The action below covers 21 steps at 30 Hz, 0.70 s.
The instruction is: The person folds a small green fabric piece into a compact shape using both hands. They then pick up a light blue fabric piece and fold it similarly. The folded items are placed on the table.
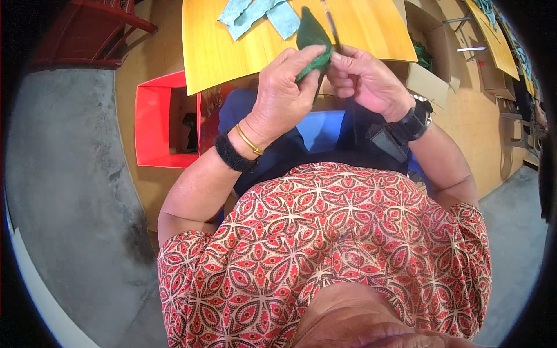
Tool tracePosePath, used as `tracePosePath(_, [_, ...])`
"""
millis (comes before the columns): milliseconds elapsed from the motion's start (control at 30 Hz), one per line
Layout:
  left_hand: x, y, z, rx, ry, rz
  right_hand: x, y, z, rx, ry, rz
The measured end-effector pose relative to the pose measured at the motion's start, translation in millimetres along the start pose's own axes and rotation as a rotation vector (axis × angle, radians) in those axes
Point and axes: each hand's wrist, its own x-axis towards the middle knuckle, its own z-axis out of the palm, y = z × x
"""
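My left hand (284, 95) is closed on a dark green piece of cloth (311, 32), its fingers and thumb pinching the lower part while the pointed end stands up. Close beside it, my right hand (371, 84) has its fingers curled and pressed together around a thin dark rod-like tool (331, 23). The tool points away from me, next to the cloth; its exact kind does not show. Both hands are raised over the near edge of a yellow wooden table (232, 64). Flat light-teal cloth pieces (252, 17) lie on the table beyond my left hand.
A red open box (152, 119) stands at the table's left. Right of the table is an open cardboard box (428, 86) with green cloth (422, 55) inside. A dark red chair (81, 35) is at the far left. Another table (499, 40) stands at the far right.
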Motion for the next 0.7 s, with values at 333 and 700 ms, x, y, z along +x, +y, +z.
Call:
tracePosePath(333, [0.4, 14.8, -0.8, 0.181, 0.127, 0.188, -2.1, -8.2, -2.7, -0.126, 0.033, -0.158])
tracePosePath(700, [-1.9, 9.5, 1.0, 0.115, -0.003, 0.084, -2.6, -0.4, 4.8, -0.118, 0.062, -0.157])
